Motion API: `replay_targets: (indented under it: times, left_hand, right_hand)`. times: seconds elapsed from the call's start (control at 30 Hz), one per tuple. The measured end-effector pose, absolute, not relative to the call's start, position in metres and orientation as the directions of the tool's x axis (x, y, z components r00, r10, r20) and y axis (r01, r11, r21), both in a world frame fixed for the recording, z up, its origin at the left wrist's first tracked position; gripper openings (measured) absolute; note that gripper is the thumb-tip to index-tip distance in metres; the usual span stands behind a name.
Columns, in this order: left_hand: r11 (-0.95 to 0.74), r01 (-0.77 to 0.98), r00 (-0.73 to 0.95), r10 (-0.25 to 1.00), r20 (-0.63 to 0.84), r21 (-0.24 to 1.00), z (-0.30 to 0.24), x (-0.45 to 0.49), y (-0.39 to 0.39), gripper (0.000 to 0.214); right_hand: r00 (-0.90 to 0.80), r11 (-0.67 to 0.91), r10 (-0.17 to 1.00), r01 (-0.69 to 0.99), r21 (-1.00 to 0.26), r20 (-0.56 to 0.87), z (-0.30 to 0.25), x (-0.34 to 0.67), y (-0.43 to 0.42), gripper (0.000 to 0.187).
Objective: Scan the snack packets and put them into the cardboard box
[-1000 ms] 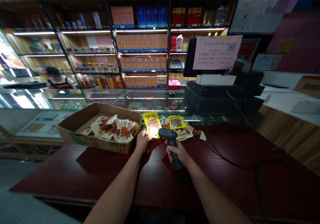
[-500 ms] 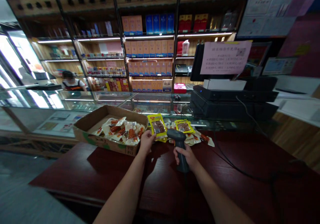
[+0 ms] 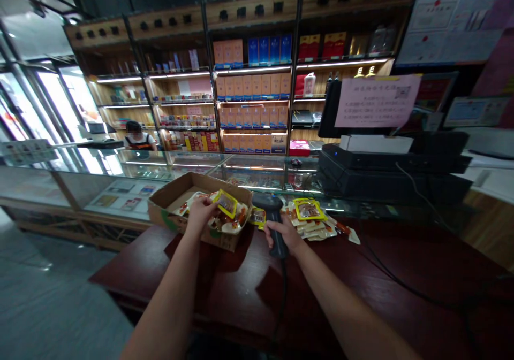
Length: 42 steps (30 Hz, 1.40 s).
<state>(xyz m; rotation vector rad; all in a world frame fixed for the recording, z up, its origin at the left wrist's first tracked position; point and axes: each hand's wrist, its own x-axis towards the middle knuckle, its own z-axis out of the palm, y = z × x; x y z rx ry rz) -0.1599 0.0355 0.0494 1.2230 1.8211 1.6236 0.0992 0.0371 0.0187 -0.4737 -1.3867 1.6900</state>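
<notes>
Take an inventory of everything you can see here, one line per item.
Cardboard box: one, brown, open, on the counter
Snack packets: several, cream and orange, in the box
Yellow snack packet: one, yellow, in the left hand
Loose snack packets: a pile, yellow and cream, on the counter
Barcode scanner: one, dark grey, in the right hand
Counter: one, dark red, under the box
Display case: one, glass, behind the counter
Stacked electronic units: black, right of the packets
Notice: one, pink, above the units
Shelves: wooden, along the back, holding boxed goods
Co-worker: one, behind the display case
Left hand: one, over the box
Right hand: one, around the scanner
</notes>
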Motion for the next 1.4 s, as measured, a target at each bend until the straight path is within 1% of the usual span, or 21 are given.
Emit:
replay_targets:
  times: [0.07,0.13,0.17,0.23,0.3,0.33,0.4,0.43,0.5,0.6,0.73,0.83,0.93,1.0,1.07,1.13,1.2,1.23,1.27,1.33,1.4]
  left_hand:
    - [0.055,0.537,-0.618,0.705,0.348,0.842,0.050,-0.178,0.030,0.022]
    - [0.127,0.655,-0.653,0.590,0.474,0.745,0.050,-0.186,0.027,0.020]
    - [0.128,0.691,-0.650,0.539,0.535,0.711,0.050,-0.185,0.025,0.020]
    - [0.069,0.738,-0.620,0.463,0.634,0.671,0.050,-0.175,0.024,0.020]
    - [-0.030,0.749,-0.588,0.430,0.685,0.662,0.049,-0.155,0.023,0.021]
    - [-0.085,0.735,-0.576,0.445,0.686,0.673,0.047,-0.142,0.024,0.021]
    - [-0.189,0.680,-0.530,0.541,0.653,0.708,0.038,-0.111,0.028,0.021]
    - [-0.233,0.652,-0.478,0.613,0.629,0.722,0.031,-0.095,0.032,0.020]
    - [-0.270,0.656,-0.330,0.737,0.590,0.704,0.013,-0.064,0.043,0.018]
    - [-0.172,0.746,-0.248,0.825,0.508,0.643,-0.020,-0.030,0.065,0.027]
    - [0.001,0.860,-0.237,0.886,0.398,0.510,-0.055,-0.012,0.090,0.046]
    - [0.066,0.896,-0.227,0.918,0.325,0.439,-0.067,-0.014,0.096,0.045]
    - [-0.021,0.913,-0.127,0.934,0.334,0.407,-0.068,-0.021,0.095,0.041]
    - [-0.048,0.901,-0.095,0.948,0.303,0.431,-0.065,-0.025,0.092,0.046]
    - [-0.028,0.875,-0.129,0.949,0.288,0.484,-0.062,-0.026,0.088,0.043]
    - [-0.033,0.846,-0.185,0.918,0.351,0.533,-0.061,-0.025,0.087,0.036]
    - [-0.080,0.844,-0.203,0.868,0.454,0.530,-0.063,-0.023,0.087,0.029]
    - [-0.094,0.849,-0.201,0.853,0.482,0.520,-0.064,-0.022,0.089,0.029]
    - [-0.096,0.853,-0.195,0.853,0.483,0.513,-0.065,-0.022,0.090,0.030]
    - [-0.096,0.849,-0.164,0.887,0.432,0.520,-0.067,-0.025,0.093,0.029]
    - [-0.113,0.819,-0.122,0.924,0.362,0.563,-0.068,-0.030,0.094,0.030]
  right_hand:
    - [-0.551,-0.006,0.800,-0.404,-0.915,0.238,0.016,0.093,0.035,0.021]
    - [-0.554,-0.014,0.796,-0.418,-0.908,0.243,0.013,0.090,0.034,0.024]
    - [-0.554,-0.018,0.796,-0.422,-0.906,0.242,0.011,0.090,0.033,0.025]
    - [-0.543,-0.022,0.806,-0.428,-0.903,0.238,0.007,0.092,0.033,0.024]
    - [-0.521,-0.017,0.823,-0.421,-0.907,0.227,0.005,0.097,0.033,0.022]
    - [-0.506,-0.012,0.834,-0.416,-0.909,0.220,0.003,0.101,0.034,0.021]
    - [-0.460,-0.004,0.865,-0.410,-0.912,0.203,-0.001,0.111,0.036,0.022]
    - [-0.435,-0.004,0.880,-0.408,-0.913,0.190,-0.004,0.117,0.037,0.022]
    - [-0.386,-0.011,0.908,-0.413,-0.911,0.164,-0.011,0.131,0.040,0.024]
    - [-0.342,-0.025,0.930,-0.427,-0.904,0.136,-0.025,0.153,0.043,0.030]
    - [-0.300,-0.028,0.946,-0.445,-0.895,0.120,-0.041,0.175,0.042,0.031]
    - [-0.291,-0.041,0.951,-0.463,-0.885,0.108,-0.047,0.182,0.042,0.031]
    - [-0.304,-0.056,0.948,-0.461,-0.885,0.099,-0.049,0.182,0.043,0.031]
    - [-0.314,-0.058,0.944,-0.451,-0.891,0.097,-0.048,0.180,0.043,0.031]
    - [-0.326,-0.059,0.940,-0.443,-0.895,0.099,-0.047,0.178,0.043,0.030]
    - [-0.329,-0.056,0.939,-0.436,-0.898,0.101,-0.046,0.177,0.041,0.031]
    - [-0.324,-0.052,0.941,-0.431,-0.901,0.101,-0.045,0.177,0.040,0.033]
    - [-0.321,-0.051,0.942,-0.429,-0.902,0.100,-0.045,0.177,0.039,0.033]
    - [-0.317,-0.050,0.943,-0.428,-0.902,0.099,-0.044,0.178,0.039,0.034]
    - [-0.315,-0.048,0.944,-0.427,-0.903,0.099,-0.044,0.178,0.038,0.036]
    - [-0.314,-0.049,0.944,-0.429,-0.902,0.098,-0.045,0.179,0.039,0.037]
